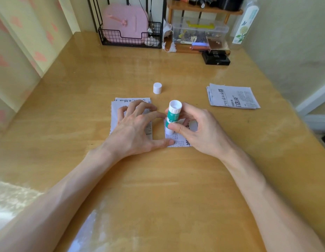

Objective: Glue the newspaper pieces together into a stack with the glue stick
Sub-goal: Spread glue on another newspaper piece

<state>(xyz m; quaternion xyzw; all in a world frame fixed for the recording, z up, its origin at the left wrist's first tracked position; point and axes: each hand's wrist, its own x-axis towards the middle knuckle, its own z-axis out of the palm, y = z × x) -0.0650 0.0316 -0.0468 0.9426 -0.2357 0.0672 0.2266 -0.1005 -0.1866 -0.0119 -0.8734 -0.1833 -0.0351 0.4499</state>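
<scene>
**Table** [158, 179]: wooden, glossy, seen from the near edge; both forearms reach in over it.

**Glue stick** [173, 117]: white body with a green label, uncapped. It stands roughly upright at the middle of the table with its white-rimmed end uppermost, its lower end just over the single sheet.

**Right hand** [199, 130]: grips the glue stick, thumb on the near side of the barrel and fingers curled round the far side.

**Left hand** [136, 128]: grips nothing. Its fingers are spread and arched, with the fingertips resting on the left stack. The thumb stretches right to touch the near left corner of the single sheet.

**Left stack** [132, 101]: newspaper pieces with edges roughly aligned, just left of the glue stick and largely covered by the left hand.

**Single sheet** [178, 140]: a newspaper piece lying flat beneath the right hand, just beside the left stack.

**Loose pile** [232, 97]: newspaper pieces fanned slightly, far right, well apart from both hands.

**Cap** [157, 88]: white, standing upright, just beyond the left stack.

**Far edge, left to right:**
- black wire basket [130, 39] holding a pink item [125, 24]
- clear plastic box [199, 31] under a wooden shelf [203, 8]
- black box [216, 59]
</scene>
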